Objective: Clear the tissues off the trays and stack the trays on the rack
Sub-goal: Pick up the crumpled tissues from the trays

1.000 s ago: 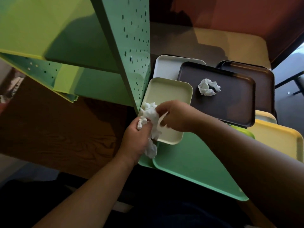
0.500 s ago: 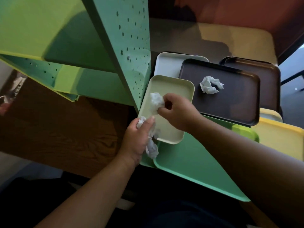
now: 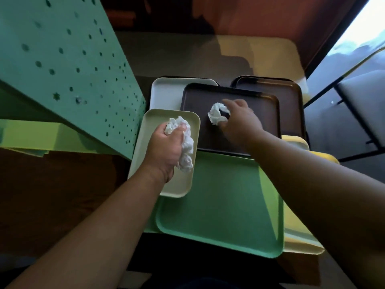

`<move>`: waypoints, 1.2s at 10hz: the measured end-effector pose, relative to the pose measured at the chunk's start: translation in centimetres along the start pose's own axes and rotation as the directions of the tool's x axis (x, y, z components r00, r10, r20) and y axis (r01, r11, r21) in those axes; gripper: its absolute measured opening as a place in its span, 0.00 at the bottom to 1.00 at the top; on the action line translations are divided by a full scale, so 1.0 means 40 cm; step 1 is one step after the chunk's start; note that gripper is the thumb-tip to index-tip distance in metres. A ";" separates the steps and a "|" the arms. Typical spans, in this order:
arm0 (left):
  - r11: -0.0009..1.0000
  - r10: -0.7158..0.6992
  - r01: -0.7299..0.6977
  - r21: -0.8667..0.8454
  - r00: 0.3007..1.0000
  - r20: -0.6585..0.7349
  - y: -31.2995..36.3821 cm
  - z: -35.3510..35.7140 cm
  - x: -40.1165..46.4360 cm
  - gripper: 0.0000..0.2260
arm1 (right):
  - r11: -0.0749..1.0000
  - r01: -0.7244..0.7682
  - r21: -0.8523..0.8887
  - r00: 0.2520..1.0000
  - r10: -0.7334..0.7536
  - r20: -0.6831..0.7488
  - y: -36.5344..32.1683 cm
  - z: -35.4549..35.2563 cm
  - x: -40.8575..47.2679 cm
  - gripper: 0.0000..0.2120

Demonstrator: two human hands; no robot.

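Note:
My left hand (image 3: 165, 146) is shut on a bunch of crumpled white tissues (image 3: 185, 142) and hovers over a small cream tray (image 3: 150, 130). My right hand (image 3: 239, 119) reaches over a dark brown tray (image 3: 260, 126), its fingers curled around a crumpled white tissue (image 3: 215, 115) that rests on that tray. Nearer to me lies a large green tray (image 3: 220, 209). A white tray (image 3: 164, 94) and a second brown tray (image 3: 291, 105) lie behind. The green perforated rack (image 3: 68, 65) stands at the left.
Yellow trays (image 3: 300, 240) peek out under the green tray at the right. The trays overlap in a loose pile on a wooden table (image 3: 52, 195). A black chair frame (image 3: 354, 113) stands at the far right by a bright window.
My right hand passed its tissue to the left hand and moved right onto the brown tray, closing around the tissue there. My left hand now holds more tissues above the cream tray.

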State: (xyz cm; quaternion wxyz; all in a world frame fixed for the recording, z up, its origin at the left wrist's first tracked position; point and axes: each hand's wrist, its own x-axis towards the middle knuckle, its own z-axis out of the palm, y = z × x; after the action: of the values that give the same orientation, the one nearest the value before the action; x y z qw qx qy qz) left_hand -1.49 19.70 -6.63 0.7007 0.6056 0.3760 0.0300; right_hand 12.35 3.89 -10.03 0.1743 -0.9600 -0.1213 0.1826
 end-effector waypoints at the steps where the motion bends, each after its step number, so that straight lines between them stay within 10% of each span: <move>1: 0.998 -0.024 0.026 -0.049 0.999 0.036 -0.002 0.018 -0.007 0.07 | 0.997 0.060 -0.048 0.998 -0.058 0.037 0.023 0.041 0.024 0.18; 4: 0.992 -0.023 0.041 -0.123 0.989 0.143 0.018 0.006 -0.002 0.10 | 0.767 0.049 0.640 0.998 -0.009 -0.064 -0.028 -0.039 -0.246 0.04; 5: 0.998 -0.058 0.058 0.016 0.865 0.499 0.031 0.060 -0.054 0.24 | 0.756 0.136 0.640 0.990 -0.079 -0.117 -0.046 -0.074 -0.349 0.05; 7: 0.993 0.029 -0.088 0.075 0.817 0.576 0.045 0.207 -0.180 0.13 | 0.653 0.195 0.732 0.962 0.017 -0.272 0.021 -0.093 -0.474 0.11; 9: 0.983 -0.149 0.031 0.183 0.720 0.677 0.030 0.366 -0.342 0.09 | 0.862 0.243 0.444 0.759 0.116 -0.641 0.127 -0.086 -0.638 0.28; 12: 0.866 -0.475 0.340 0.366 0.333 0.815 -0.207 0.606 -0.623 0.12 | 0.969 0.136 0.205 0.609 0.081 -0.789 0.504 -0.036 -0.863 0.27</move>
State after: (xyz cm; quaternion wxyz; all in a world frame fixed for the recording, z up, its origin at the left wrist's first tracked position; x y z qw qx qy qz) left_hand -9.09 -14.89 -2.01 0.7341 0.4598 0.0948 -0.4906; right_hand -14.85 -25.12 -5.77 0.3292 -0.9104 -0.0231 -0.2495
